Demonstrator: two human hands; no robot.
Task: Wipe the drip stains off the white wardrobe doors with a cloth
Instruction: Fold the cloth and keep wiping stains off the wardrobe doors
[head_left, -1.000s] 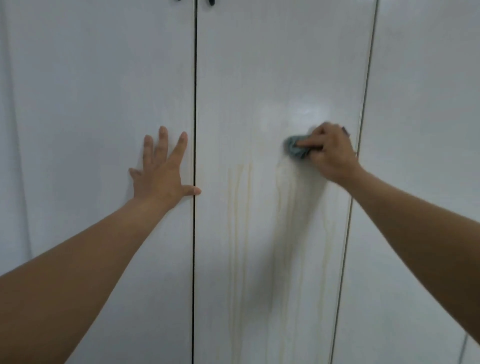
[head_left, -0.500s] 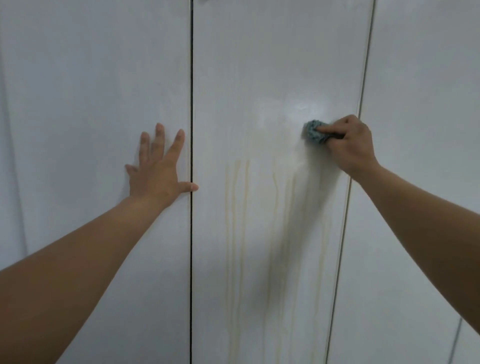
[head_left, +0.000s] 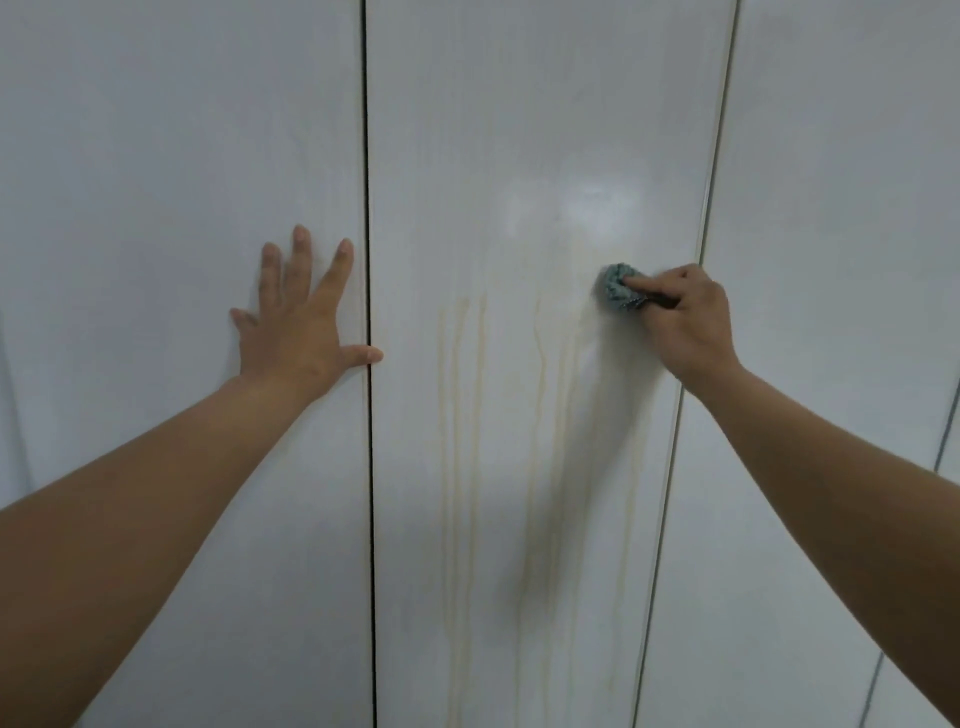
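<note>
Yellowish drip stains (head_left: 462, 415) run down the middle white wardrobe door (head_left: 519, 104) in several thin vertical streaks. My right hand (head_left: 685, 322) presses a small bunched blue-green cloth (head_left: 618, 287) against that door, just right of the upper ends of the streaks, with the forefinger on top of the cloth. My left hand (head_left: 298, 322) lies flat with fingers spread on the left door (head_left: 182, 130), its thumb reaching across the dark gap between the two doors.
A third white door (head_left: 841, 156) stands to the right, behind a thin pale seam. A bright glossy reflection (head_left: 597, 208) sits on the middle door above the cloth. The doors fill the whole view.
My right hand with the cloth went right and up, then came back slightly left and down. My left hand has stayed flat on the left door.
</note>
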